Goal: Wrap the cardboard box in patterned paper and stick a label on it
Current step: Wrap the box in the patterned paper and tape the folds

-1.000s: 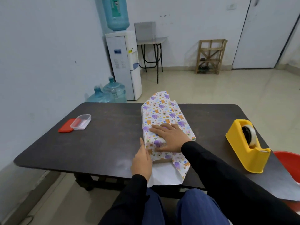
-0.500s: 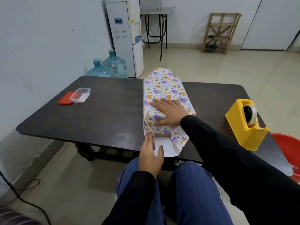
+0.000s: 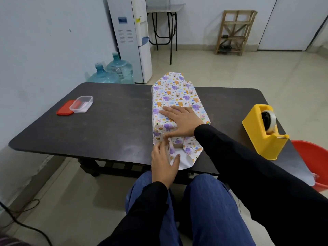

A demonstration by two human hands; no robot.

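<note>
We count one cardboard box, almost wholly covered in patterned paper, lying lengthwise across the middle of the dark tabletop. Only a small brown patch of the box shows at the near end, just beyond the fingers of our left hand. Our right hand lies flat on top of the parcel, its fingers spread wide and pressing the paper down. Our left hand works the loose near end of the paper, fingers narrow and pinching a side flap, with the thumb resting on the white underside of the bottom flap.

Well to the left of both hands sits one clear plastic container with something pink and white inside; we cannot tell what it is. One red lid lies touching it on its left. Well to the right of our right hand stands one yellow tape dispenser carrying one roll of tape. One red tub shows past the tabletop's right edge. Two blue water bottles stand on the floor beyond the tabletop.
</note>
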